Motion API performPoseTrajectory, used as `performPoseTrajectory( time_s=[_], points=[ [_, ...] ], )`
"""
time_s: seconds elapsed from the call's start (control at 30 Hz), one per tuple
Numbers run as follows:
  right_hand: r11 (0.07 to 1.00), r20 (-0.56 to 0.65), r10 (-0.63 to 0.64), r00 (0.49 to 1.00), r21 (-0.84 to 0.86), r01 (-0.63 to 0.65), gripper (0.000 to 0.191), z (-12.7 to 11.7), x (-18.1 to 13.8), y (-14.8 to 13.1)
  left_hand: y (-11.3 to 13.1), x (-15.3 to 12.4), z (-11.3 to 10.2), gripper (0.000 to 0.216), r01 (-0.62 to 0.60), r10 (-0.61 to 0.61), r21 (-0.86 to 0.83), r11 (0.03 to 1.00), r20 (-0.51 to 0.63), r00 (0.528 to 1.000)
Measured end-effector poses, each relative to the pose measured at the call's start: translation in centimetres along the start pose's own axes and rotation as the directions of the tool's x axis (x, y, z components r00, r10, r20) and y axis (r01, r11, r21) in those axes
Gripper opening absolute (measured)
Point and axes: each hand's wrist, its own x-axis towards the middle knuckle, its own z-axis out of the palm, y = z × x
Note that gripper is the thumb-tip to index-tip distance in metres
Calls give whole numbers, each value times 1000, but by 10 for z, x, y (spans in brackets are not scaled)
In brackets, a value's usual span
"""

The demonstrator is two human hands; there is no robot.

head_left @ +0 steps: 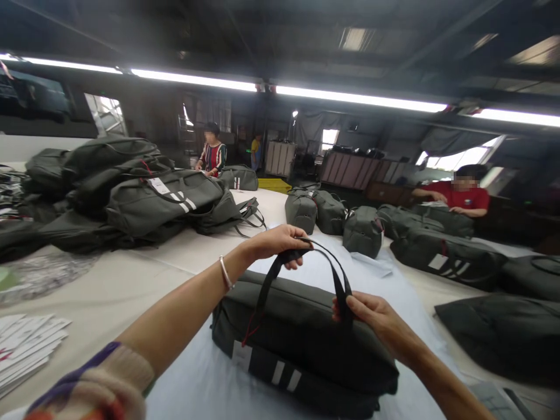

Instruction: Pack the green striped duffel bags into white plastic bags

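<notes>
Paper tags (26, 344): flat white cards fanned in a loose stack at the table's left edge.
Heaped bags (131, 192): dark green fabric, slumped and soft, piled well behind the left arm; white stripes show on one.
Table (131, 280): pale, matt, wide; a white sheet (205, 385) lies under the work.
Left hand (280, 242): fingers curled shut over the top of the straps, lifting them clear of the bag; a thin metal bangle (226, 272) sits at the wrist.
Straps (268, 287): black woven webbing, flat and narrow, drawn up into a tall arch between the two hands.
Bag (297, 332): dark green, long and boxy, lying on the sheet directly below both hands; smooth tight weave, white stripes (284, 373) and a white label (241, 354) on the near side, a red cord (251, 329) hanging by the label.
Right hand (376, 318): thumb and fingers pinched closed on the straps low down, close to the bag's top.
Step in hand: looks like the handles being pulled up and evened out.
Next move calls for: likely both strap loops held together at matching height, with the bag body left flat.
Right-side bags (446, 251): the same green kind, some upright, some lying flat.
Person in red (464, 198): leaning over the far right of the table.
</notes>
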Motion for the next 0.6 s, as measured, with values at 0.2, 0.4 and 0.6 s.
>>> performPoseTrajectory(
  time_s=[0.2, 0.4, 0.6],
  points=[
    [962, -83, 177, 981, 225, -155, 29, 14, 20, 12, -34, -43, 10, 79, 174, -305, 371, 912, 329, 894],
    [960, -248, 197, 948, -149, -239, 23, 15, 41, 9, -50, -73, 55, 123, -276, 286, 861, 427, 160, 945],
    [555, -320, -122, 940, -807, -203, 38, -9, 67, 36, -62, -108, 104, 76, -429, 261, 700, 571, 341, 903]
  ],
)
